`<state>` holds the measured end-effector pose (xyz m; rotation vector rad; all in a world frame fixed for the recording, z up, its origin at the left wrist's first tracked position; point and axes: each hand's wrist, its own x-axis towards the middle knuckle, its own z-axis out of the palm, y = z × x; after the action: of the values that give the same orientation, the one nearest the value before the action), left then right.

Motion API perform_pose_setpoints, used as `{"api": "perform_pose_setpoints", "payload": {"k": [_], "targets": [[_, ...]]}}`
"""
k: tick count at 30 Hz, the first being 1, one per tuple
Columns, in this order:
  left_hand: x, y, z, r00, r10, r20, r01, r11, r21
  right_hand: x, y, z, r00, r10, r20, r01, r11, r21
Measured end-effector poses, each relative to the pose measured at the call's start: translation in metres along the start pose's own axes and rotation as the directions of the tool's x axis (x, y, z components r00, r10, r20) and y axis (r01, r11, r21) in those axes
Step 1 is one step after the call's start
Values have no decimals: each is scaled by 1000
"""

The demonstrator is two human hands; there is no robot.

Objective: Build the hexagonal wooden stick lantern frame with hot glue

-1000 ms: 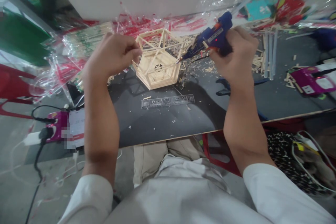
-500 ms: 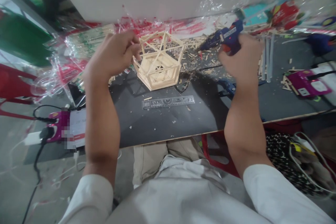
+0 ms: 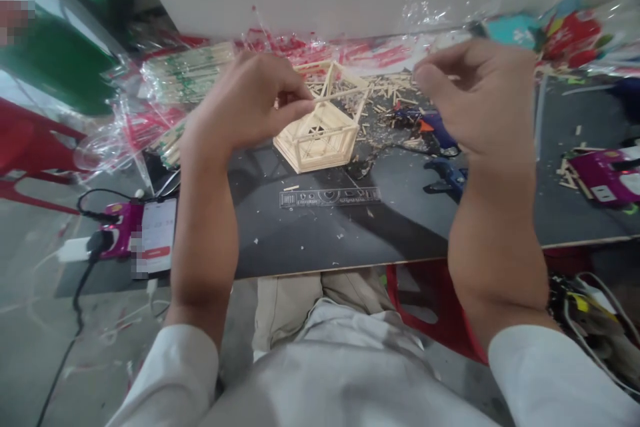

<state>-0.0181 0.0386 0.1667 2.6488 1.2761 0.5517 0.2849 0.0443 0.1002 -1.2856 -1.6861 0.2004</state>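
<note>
A small framework of pale wooden sticks (image 3: 327, 159), with a many-sided base and a raised open top, sits on the dark table. My left hand (image 3: 260, 100) is over its upper left side, thumb and fingers pinched at one of the thin top sticks; the hand hides that side. My right hand (image 3: 473, 90) is raised to the right, thumb and fingertips drawn together; whatever they hold, if anything, cannot be made out. Below it lies a blue glue gun (image 3: 440, 131), partly covered by the hand. Blue-handled pliers (image 3: 450, 177) lie nearer me, beside my right forearm.
A clear ruler (image 3: 330, 197) lies before the framework. Stick scraps (image 3: 395, 90) litter the table behind. Bundled sticks in plastic (image 3: 175, 73) are at left. A phone (image 3: 157, 237) and a purple power strip (image 3: 120, 230) sit left; another purple strip (image 3: 603, 177) is right.
My right hand has let go of the glue gun, which now rests on the table. My left hand has moved right, further over the framework. The view has shifted slightly.
</note>
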Motion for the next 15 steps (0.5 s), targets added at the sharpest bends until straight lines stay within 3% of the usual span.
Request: {"api": "perform_pose_setpoints", "payload": {"k": [3, 6, 9, 12, 15], "targets": [[0, 7, 1, 1000, 3, 8, -3, 1000, 24, 7, -55, -3, 953, -253, 169, 240, 966, 93], [0, 10, 2, 1000, -22, 13, 22, 999, 28, 18, -84, 0, 890, -248, 383, 269, 963, -2], [-1, 10, 2, 997, -62, 35, 62, 998, 1, 29, -92, 6, 881, -145, 451, 225, 965, -131], [-1, 9, 2, 996, -79, 46, 78, 997, 11, 33, -93, 13, 853, -159, 497, 259, 956, -137], [1, 8, 3, 998, -17, 54, 14, 999, 47, 33, -90, 20, 801, -178, 571, 298, 947, -123]]}}
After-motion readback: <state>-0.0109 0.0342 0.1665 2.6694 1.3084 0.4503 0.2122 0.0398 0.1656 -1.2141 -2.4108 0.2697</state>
